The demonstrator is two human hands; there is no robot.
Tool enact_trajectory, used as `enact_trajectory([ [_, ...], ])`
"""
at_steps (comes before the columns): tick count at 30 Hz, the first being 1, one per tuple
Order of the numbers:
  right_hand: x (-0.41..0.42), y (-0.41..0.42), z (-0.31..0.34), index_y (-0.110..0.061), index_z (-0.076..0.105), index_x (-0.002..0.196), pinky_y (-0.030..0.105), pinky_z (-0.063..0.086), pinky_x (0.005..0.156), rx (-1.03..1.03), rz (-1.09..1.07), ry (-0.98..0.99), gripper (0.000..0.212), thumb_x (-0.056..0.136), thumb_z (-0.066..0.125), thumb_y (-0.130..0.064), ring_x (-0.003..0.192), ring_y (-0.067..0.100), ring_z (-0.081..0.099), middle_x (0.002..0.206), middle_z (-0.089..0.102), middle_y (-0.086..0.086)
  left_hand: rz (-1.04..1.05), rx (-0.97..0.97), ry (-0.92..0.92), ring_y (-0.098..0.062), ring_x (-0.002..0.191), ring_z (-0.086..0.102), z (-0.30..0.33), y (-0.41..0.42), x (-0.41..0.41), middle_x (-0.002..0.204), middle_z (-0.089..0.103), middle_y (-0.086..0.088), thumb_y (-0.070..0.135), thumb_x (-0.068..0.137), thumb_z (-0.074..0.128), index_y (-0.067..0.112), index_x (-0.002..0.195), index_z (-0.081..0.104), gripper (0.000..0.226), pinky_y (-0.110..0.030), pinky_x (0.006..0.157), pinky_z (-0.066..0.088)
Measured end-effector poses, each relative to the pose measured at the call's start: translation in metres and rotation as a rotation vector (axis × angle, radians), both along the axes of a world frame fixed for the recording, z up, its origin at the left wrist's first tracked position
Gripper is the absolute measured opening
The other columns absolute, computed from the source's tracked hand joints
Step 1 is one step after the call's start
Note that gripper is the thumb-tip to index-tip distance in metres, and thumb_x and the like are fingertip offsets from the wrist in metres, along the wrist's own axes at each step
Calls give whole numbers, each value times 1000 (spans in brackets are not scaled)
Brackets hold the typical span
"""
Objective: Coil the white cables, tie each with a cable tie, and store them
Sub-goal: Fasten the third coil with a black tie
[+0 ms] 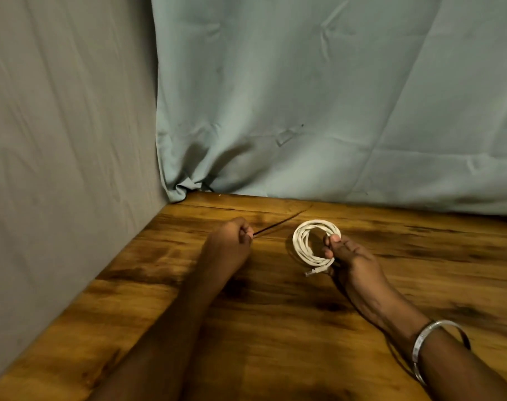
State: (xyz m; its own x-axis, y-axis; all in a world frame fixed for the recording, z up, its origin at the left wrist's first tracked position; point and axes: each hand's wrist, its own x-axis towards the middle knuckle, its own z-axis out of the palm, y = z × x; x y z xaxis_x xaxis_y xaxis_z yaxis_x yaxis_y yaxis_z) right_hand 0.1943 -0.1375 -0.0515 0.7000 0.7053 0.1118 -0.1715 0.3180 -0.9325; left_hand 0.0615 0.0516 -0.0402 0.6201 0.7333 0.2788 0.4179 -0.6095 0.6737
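Note:
A white cable [300,241] wound into a round coil is held just above the wooden table [275,328], right of centre. My right hand [347,261] grips the coil's right side, thumb through the loop, and a clear plug end [313,271] sticks out below the fingers. To the left, my left hand [232,241] is curled and pinches one end of a thin dark cable tie [275,225], which points up and right over the table. The tie and the coil are apart.
A grey cloth wall [58,140] stands along the table's left edge and a pale blue cloth [333,96] hangs along the back edge. A silver bangle [426,342] circles my right wrist.

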Motion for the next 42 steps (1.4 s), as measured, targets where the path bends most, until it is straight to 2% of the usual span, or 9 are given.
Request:
enact_trajectory([
  [5, 13, -5, 1, -10, 58, 88, 40, 59, 66, 44, -81, 14, 29, 110, 43, -17, 66, 18, 57, 67, 51, 2, -234, -526, -340, -20, 75, 73, 14, -17, -1, 87, 79, -6, 6, 96, 63, 7, 102, 67, 8, -30, 69, 57],
  [7, 17, -10, 3, -11, 58, 85, 36, 59, 64, 33, -131, 7, 31, 111, 42, -18, 64, 16, 59, 65, 54, -1, -303, -697, -392, -20, 80, 74, 19, -23, -3, 92, 79, -9, 7, 93, 66, 4, 108, 67, 15, -29, 69, 57],
  [13, 24, -9, 2, -11, 58, 85, 26, 54, 55, 47, -166, 24, 31, 111, 43, -19, 62, 15, 55, 67, 51, 2, -408, -901, -431, -20, 85, 75, 27, -40, -4, 100, 78, -13, 5, 86, 72, 6, 112, 70, 26, -25, 71, 60],
  [18, 23, -9, 3, -11, 58, 87, 22, 49, 48, 45, -194, 29, 30, 111, 42, -16, 58, 12, 51, 65, 50, 0, -400, -874, -376, -22, 86, 75, 21, -43, -1, 98, 78, -12, 10, 87, 73, 7, 108, 73, 22, -27, 69, 58],
  [23, 29, -8, -2, -14, 63, 90, 25, 52, 54, 42, -207, 28, 28, 110, 44, -19, 63, 14, 51, 68, 49, 1, -352, -773, -258, -15, 69, 72, 20, -45, 1, 92, 79, -6, 15, 88, 74, 11, 98, 77, 11, -18, 49, 47],
  [30, 32, -11, 0, -12, 57, 82, 24, 52, 53, 25, -278, 4, 33, 111, 42, -19, 67, 17, 51, 71, 48, 5, -219, -380, -155, -2, 39, 51, 20, -40, 0, 73, 77, -1, 16, 83, 74, 14, 75, 78, 9, -19, 40, 41],
  [35, 38, -8, -6, -13, 55, 77, 34, 47, 68, 21, -272, -28, 37, 111, 43, -20, 72, 20, 51, 76, 48, 10, -227, -378, -163, -5, 40, 51, 19, -34, 1, 69, 76, -2, 17, 80, 75, 16, 72, 78, 9, -23, 43, 43],
  [39, 38, -9, -6, -14, 56, 81, 28, 49, 61, 17, -253, -38, 35, 112, 41, -21, 70, 18, 51, 77, 46, 9, -287, -404, -181, -8, 42, 54, 18, -34, 3, 73, 77, 0, 17, 89, 73, 15, 80, 77, 9, -21, 42, 43],
  [42, 41, -8, -9, -13, 56, 80, 33, 45, 67, 16, -248, -38, 36, 111, 42, -22, 72, 20, 51, 77, 48, 10, -343, -389, -172, -9, 41, 56, 19, -38, 3, 70, 75, -1, 18, 94, 67, 13, 84, 75, 14, -14, 39, 38],
])
